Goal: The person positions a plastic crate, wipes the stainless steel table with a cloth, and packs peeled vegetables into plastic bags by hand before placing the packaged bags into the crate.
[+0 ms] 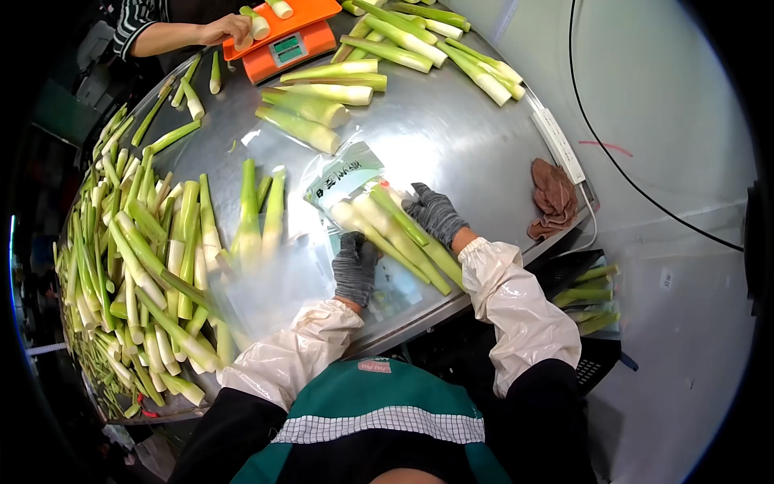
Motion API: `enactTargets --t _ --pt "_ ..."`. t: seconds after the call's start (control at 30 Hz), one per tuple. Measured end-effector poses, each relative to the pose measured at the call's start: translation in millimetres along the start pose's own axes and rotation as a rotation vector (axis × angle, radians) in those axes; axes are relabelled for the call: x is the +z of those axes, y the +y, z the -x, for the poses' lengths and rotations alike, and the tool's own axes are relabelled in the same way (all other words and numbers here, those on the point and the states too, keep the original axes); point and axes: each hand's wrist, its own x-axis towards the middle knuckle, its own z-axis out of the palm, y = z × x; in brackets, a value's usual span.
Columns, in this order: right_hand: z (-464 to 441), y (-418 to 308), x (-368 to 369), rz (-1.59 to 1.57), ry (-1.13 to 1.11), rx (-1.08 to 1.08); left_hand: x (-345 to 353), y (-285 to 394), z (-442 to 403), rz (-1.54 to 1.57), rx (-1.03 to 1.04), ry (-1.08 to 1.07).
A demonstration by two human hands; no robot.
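Note:
A clear plastic bag (343, 171) with a printed label lies on the metal table, with several water bamboo shoots (395, 230) inside, white ends pointing away from me. My left hand (355, 268), in a grey glove, is closed on the bag's left side. At the opposite side, my right hand (438, 214), also gloved, has its fingers bent around the bag's edge beside the shoots. Both hands keep low over the tabletop. Left of the bag, more shoots (248, 214) lie partly under clear plastic film (274, 282).
A large heap of shoots (153, 266) covers the table's left side. Bundled shoots (310, 113) lie beyond the bag. Across the table a person's hand (230, 31) touches shoots on an orange scale (290, 50). A brown cloth (554, 200) and a power strip (558, 145) sit at the right edge.

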Motion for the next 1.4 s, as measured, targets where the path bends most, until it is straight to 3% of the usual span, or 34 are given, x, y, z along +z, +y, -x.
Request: enactTargets --t 0.03,0.1,0.23,0.37,0.47,0.53,0.6,0.67,0.7,0.8,0.87,0.9,0.93,0.97,1.03,1.07,1.1,1.17,1.2,1.27,1.33,1.4 --pt "1 -4 0 0.084 0.047 0.012 0 2 -4 -0.148 0.084 0.016" --pt "2 1 10 0.110 0.198 -0.049 -2 6 -4 -0.195 0.042 0.026" --pt "6 -10 10 -0.031 0.116 0.026 -11 13 -11 -0.296 0.050 0.014" --pt "13 -29 8 0.282 0.077 0.091 -15 -5 -16 -0.268 0.138 0.023" --pt "11 -20 22 0.174 0.224 0.044 -13 2 -20 -0.123 -0.013 0.010" --pt "13 -26 27 0.187 0.218 0.099 -11 15 -23 0.141 -0.310 0.228" --pt "16 -31 32 0.197 0.211 0.150 -12 9 -30 0.124 -0.360 0.245" --pt "16 -26 42 0.025 0.300 0.079 -6 10 -35 0.120 0.050 0.374" --pt "17 -23 48 0.025 0.301 0.077 -8 11 -31 -0.067 0.080 0.331" --pt "10 -14 56 0.025 0.400 0.006 -17 20 -34 -0.202 0.245 0.308" --pt "2 0 49 0.402 0.123 -0.148 -34 50 -38 -0.442 0.193 0.171" --pt "13 -18 36 0.637 0.142 -0.274 -42 69 -43 -0.685 0.221 0.109" --pt "15 -18 31 0.639 0.147 -0.273 -45 92 -48 -0.927 0.253 0.049" --pt "16 -17 25 0.368 0.043 -0.254 -43 126 -45 -0.975 0.194 0.001" --pt "37 -64 0 0.399 -0.087 -0.297 -45 138 -48 -1.015 0.290 -0.012" --pt "61 -96 -12 -0.309 -0.140 0.020 -47 143 -51 -1.055 0.384 -0.031" --pt "57 -84 -19 -0.163 -0.202 -0.223 -50 144 -57 -0.896 0.416 -0.036" --pt "64 -106 -32 -0.935 -0.257 0.231 -48 185 -48 -0.644 0.177 -0.153" --pt "67 -116 -38 -1.277 -0.166 0.461 -49 195 -51 -0.550 0.053 -0.199" --pt "80 -130 -69 -1.205 -0.149 0.369 -57 233 -50 -0.520 0.122 -0.323" --pt "111 -166 -104 -1.177 -0.165 0.226 -63 280 -46 -0.409 -0.030 -0.428" --pt "142 -198 -128 -1.058 -0.091 -0.004 -73 310 -51 -0.344 0.099 -0.534"
